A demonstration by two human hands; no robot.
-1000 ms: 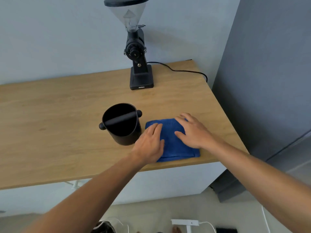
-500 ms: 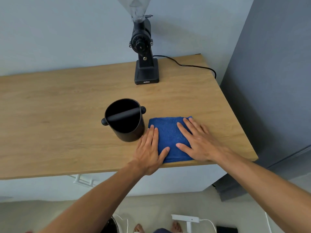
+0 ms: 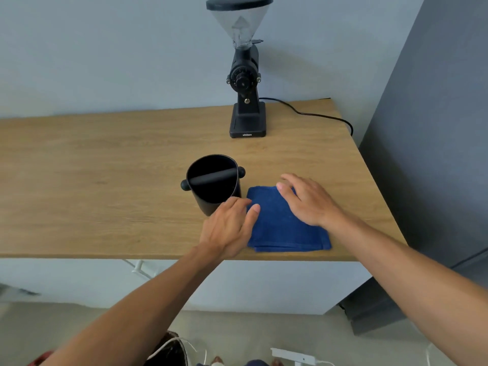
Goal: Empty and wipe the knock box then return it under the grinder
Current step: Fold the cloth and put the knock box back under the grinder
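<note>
A black round knock box [image 3: 211, 180] with a bar across its mouth stands upright on the wooden table [image 3: 105, 180], in front of the black grinder [image 3: 247, 101] and apart from it. Its inside looks dark and bare. A folded blue cloth [image 3: 282, 228] lies just right of the box near the table's front edge. My left hand [image 3: 229, 228] hovers at the box's near right side, fingers apart, thumb over the cloth's left edge. My right hand [image 3: 306, 199] sits over the cloth's far right part, fingers spread, holding nothing.
The grinder's black cord [image 3: 317, 114] runs along the back right of the table and drops off the edge. A dark grey cabinet [image 3: 435, 128] stands close on the right. Below the table's front edge are a bag [image 3: 169, 352] and a white power strip [image 3: 293, 356].
Both hands have lifted off the cloth. My left hand has shifted left toward the knock box, and my right hand has moved toward the cloth's far edge. The view has tilted up slightly.
</note>
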